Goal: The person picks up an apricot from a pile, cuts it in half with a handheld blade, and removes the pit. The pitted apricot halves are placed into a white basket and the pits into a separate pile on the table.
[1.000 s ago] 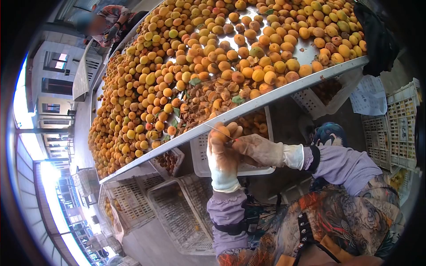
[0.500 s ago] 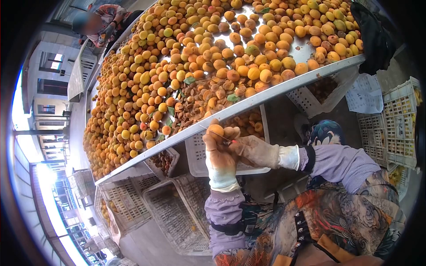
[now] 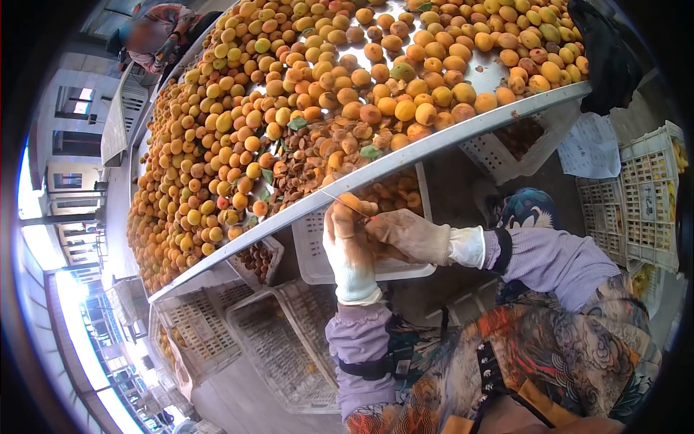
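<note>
Both of my gloved hands meet just in front of the table's metal rim. My left hand [image 3: 350, 249] is closed around an orange apricot [image 3: 350, 202], whose top shows above the fingers. From the right, my right hand [image 3: 416, 235] grips what looks like a thin knife [image 3: 340, 197] with a red part by the fingers. Its narrow blade lies across the apricot; how deep it sits I cannot tell. Below the hands is a white crate [image 3: 314, 249] with apricot halves [image 3: 390, 194] in it.
A metal-edged table [image 3: 448, 141] carries heaped apricots [image 3: 210, 145] and a pile of brown scraps [image 3: 311, 155]. Plastic crates [image 3: 289, 347] stand at lower left, more crates [image 3: 643, 199] at right. A black cloth [image 3: 607, 58] hangs over the table corner. Another person [image 3: 163, 36] sits at far left.
The view has shifted slightly, moving the table and fruit a little left. My left hand has turned, and its fingers now cover more of the apricot. The knife blade still crosses it.
</note>
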Tool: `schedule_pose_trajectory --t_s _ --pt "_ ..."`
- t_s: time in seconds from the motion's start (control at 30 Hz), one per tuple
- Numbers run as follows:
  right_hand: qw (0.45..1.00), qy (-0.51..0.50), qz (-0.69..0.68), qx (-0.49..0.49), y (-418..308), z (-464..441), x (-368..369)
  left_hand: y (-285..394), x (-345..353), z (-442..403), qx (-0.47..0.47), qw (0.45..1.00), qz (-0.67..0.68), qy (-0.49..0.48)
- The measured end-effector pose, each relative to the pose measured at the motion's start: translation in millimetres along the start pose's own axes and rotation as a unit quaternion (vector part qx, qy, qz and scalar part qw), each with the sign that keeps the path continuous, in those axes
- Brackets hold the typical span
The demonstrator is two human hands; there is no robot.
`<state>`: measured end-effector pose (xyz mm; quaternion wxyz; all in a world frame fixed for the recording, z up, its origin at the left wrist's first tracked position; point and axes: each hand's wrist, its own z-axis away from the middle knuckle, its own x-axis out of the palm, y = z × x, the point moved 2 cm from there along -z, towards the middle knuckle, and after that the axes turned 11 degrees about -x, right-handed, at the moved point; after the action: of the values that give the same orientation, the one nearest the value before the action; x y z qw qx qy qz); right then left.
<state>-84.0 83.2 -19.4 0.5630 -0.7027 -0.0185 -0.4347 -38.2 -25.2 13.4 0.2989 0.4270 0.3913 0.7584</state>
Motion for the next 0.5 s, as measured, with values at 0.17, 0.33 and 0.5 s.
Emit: schedule_pose_trajectory --t_s 0.17,0.33,0.5 --pt "0.994 -0.001 0.087 0.064 -7 3 0 1 -6 -5 0.107 0.976 -0.183 0.054" --pt "0.983 -0.03 0.181 -0.018 0 1 6 -4 0 -2 0.086 0.977 -0.176 0.083" --pt "0.92 -0.021 0.302 -0.247 -11 1 14 -6 3 -1 0.017 0.99 -0.094 0.108"
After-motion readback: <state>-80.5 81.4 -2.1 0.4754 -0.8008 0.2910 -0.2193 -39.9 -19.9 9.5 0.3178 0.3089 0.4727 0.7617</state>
